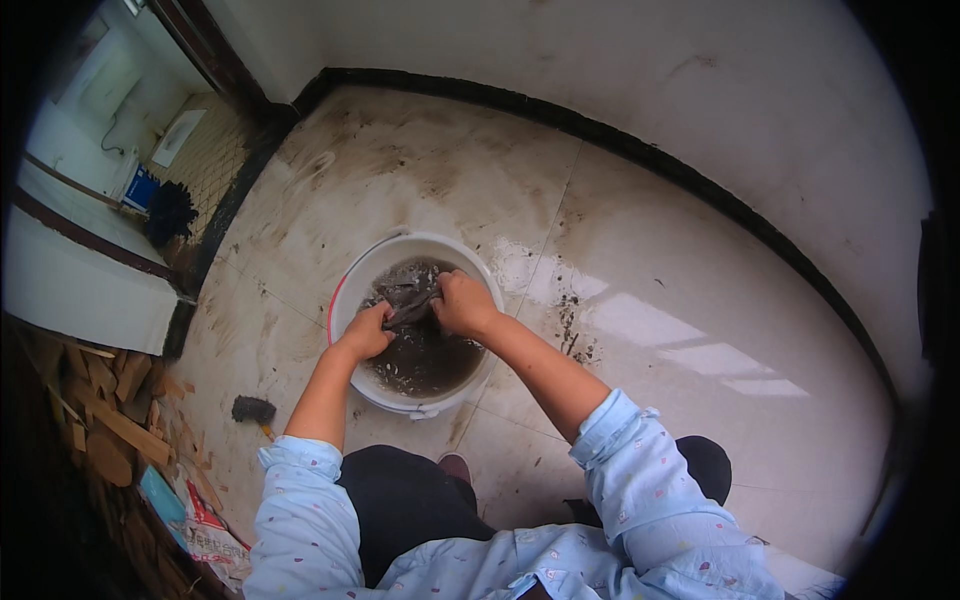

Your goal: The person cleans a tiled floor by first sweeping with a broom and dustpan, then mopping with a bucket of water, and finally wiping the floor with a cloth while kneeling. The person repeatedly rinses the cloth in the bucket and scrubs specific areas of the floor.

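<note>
A dark, wet cloth (412, 309) stretches between my two hands, just over murky brown water (427, 367) in a white plastic bucket (356, 289). My left hand (367, 330) grips the cloth's left end, thumb on top. At the right end, my right hand (463, 304) is closed around the cloth with its knuckles up. Bits of pale foam or debris float on the water. Part of the cloth seems to hang into the water behind my hands, where the dark surface makes its edge hard to tell.
A brush with black bristles (253, 409) lies on the dirt-smeared tile floor (420, 172). Scrap wood (112, 405) and a printed sack (214, 544) are piled at the left. Past a doorway, a mop head (171, 212) stands near a blue box (140, 187). A white wall (600, 67) borders the far side.
</note>
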Available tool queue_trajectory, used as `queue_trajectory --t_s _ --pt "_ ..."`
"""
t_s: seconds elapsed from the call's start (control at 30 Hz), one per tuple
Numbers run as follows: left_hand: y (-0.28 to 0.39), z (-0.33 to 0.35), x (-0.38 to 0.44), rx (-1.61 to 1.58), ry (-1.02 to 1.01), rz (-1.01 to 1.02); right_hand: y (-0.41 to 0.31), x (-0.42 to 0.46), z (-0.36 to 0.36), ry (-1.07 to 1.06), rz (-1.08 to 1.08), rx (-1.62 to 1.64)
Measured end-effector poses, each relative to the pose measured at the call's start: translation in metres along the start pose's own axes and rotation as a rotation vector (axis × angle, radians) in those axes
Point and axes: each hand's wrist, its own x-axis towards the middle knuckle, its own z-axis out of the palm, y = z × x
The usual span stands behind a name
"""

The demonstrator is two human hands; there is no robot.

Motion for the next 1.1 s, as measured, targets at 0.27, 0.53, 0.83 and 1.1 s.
queue_trajectory --t_s 0.27,0.53,0.83,1.1 --pt "0.039 0.007 0.014 -1.099 -0.26 -0.333 0.038 -0.007 0.078 -0.192 0.334 0.029" --pt "0.026 0.01 0.015 -1.441 -0.256 -0.32 -0.042 -0.006 0.019 -0.001 0.068 0.865" --pt "0.088 -0.004 -0.013 -1.604 -0.356 0.036 -0.1 -0.039 0.016 0.279 -0.176 0.362" --pt "0.089 -0.001 0.008 -1.844 -0.043 -0.24 -0.067 0.0 -0.005 0.469 -0.011 0.07"
